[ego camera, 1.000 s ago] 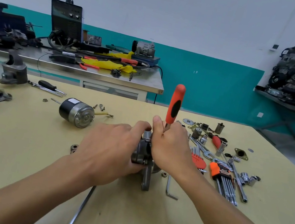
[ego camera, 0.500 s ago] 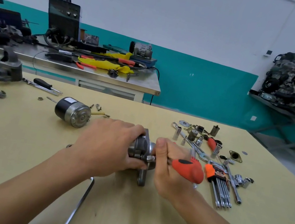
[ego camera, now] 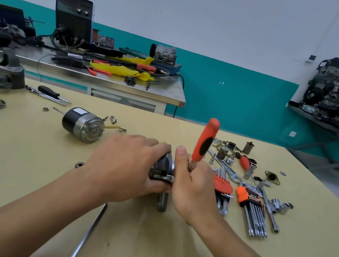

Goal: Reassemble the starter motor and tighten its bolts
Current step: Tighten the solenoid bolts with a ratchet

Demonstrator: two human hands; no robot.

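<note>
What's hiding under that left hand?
The left hand grips a dark grey metal motor housing; only its right end and a lower lug stick out. The rest is covered. The right hand holds an orange-and-black-handled driver beside it.

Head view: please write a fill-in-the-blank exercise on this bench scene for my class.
The right hand grips a tool whose handle is orange and ___.
The left hand grips the housing; the motor lies to its ___.
The hex keys lie to the ___ of both hands.
Answers: black; left; right.
</note>
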